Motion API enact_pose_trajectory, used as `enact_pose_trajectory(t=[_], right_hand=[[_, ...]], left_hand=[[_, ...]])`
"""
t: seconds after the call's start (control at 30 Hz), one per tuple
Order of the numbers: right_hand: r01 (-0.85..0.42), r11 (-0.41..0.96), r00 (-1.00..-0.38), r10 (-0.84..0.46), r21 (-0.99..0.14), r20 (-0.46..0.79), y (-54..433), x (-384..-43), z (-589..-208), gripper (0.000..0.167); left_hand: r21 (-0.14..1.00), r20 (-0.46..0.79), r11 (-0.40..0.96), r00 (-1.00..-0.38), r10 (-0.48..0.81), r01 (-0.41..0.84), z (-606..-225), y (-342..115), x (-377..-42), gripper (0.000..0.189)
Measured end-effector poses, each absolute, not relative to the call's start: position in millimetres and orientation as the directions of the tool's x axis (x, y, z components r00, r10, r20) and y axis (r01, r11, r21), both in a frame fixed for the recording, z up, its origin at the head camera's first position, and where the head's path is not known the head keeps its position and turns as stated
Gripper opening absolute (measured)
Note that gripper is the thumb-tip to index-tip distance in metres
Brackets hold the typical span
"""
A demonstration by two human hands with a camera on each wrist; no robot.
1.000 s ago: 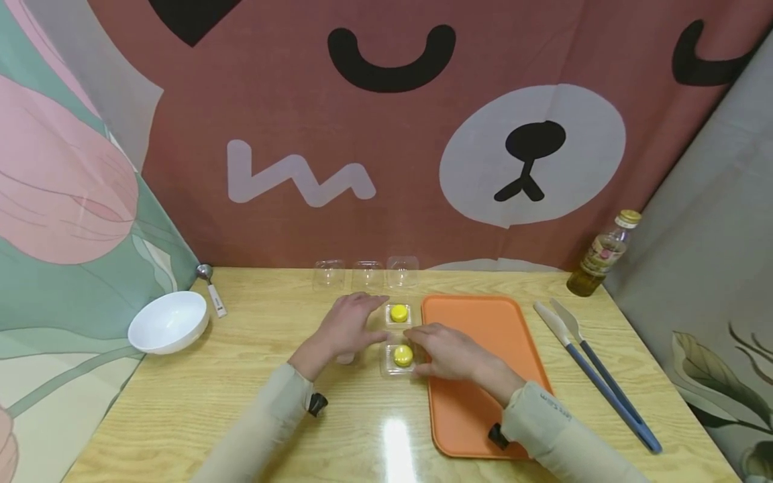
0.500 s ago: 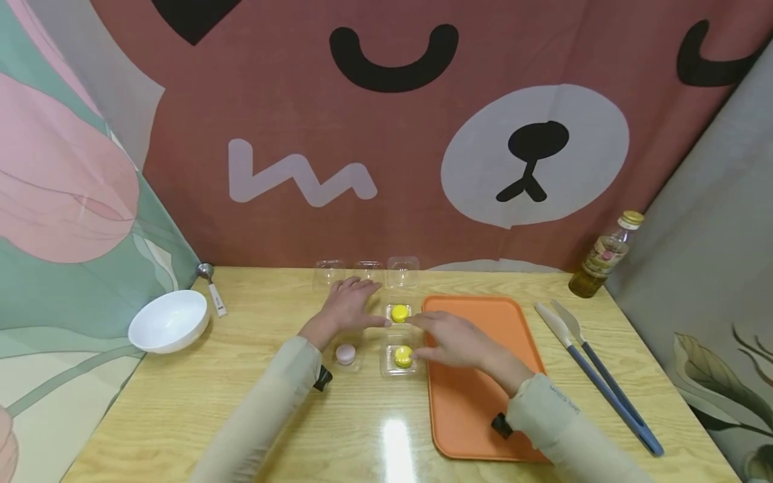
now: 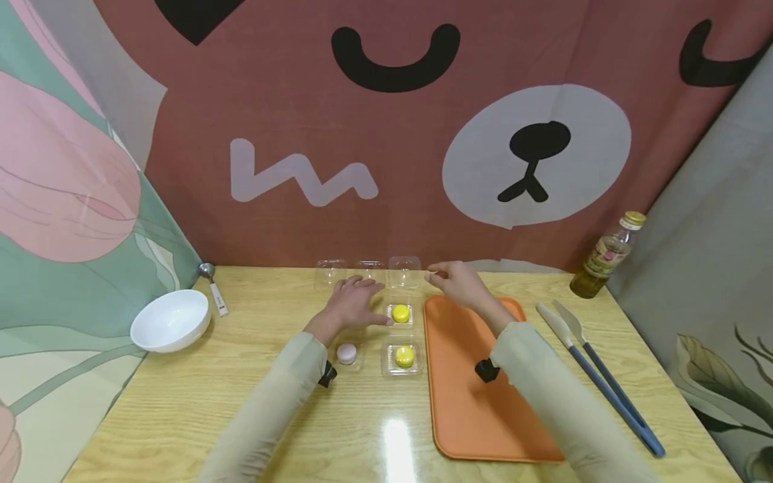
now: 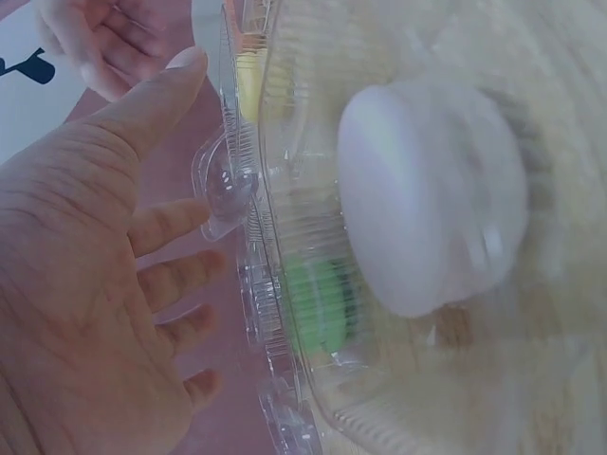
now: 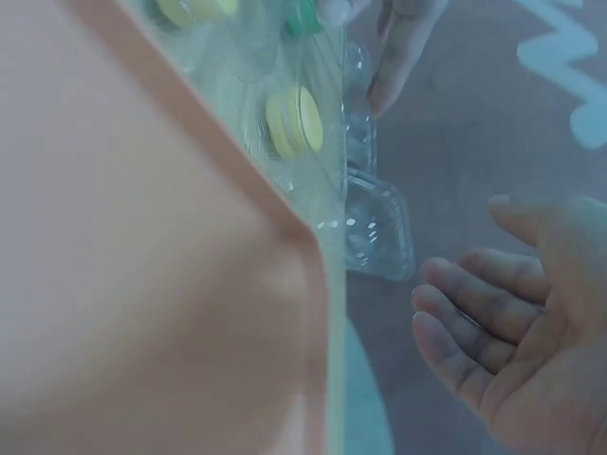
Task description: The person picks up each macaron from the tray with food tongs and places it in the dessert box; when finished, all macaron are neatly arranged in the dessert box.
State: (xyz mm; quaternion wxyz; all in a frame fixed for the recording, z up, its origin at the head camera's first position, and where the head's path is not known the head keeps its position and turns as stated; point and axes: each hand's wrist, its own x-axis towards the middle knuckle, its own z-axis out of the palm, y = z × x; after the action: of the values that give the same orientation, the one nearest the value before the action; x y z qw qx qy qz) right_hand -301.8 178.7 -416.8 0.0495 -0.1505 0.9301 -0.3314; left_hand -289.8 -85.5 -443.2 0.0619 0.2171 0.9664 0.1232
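Two yellow macarons (image 3: 404,356) in clear boxes (image 3: 389,362)

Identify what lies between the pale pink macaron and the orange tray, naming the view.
The head view shows the nearer yellow macaron, in its clear container, between the pale pink macaron and the orange tray.

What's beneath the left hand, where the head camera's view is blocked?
A green macaron, visible in both wrist views; the left hand hides it from the head camera. Its underside, and whatever it rests on, cannot be made out.
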Motion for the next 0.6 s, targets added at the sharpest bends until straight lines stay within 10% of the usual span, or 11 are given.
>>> enact_pose_trajectory(t=[0.6], right_hand=[[0.086,0.655,-0.987,-0.046,-0.751,-0.153,164,-348,-442,0.052]], left_hand=[[0.265,-0.084,0.862,-0.880,0.467,0.432,-446,-83,-294,0.086]])
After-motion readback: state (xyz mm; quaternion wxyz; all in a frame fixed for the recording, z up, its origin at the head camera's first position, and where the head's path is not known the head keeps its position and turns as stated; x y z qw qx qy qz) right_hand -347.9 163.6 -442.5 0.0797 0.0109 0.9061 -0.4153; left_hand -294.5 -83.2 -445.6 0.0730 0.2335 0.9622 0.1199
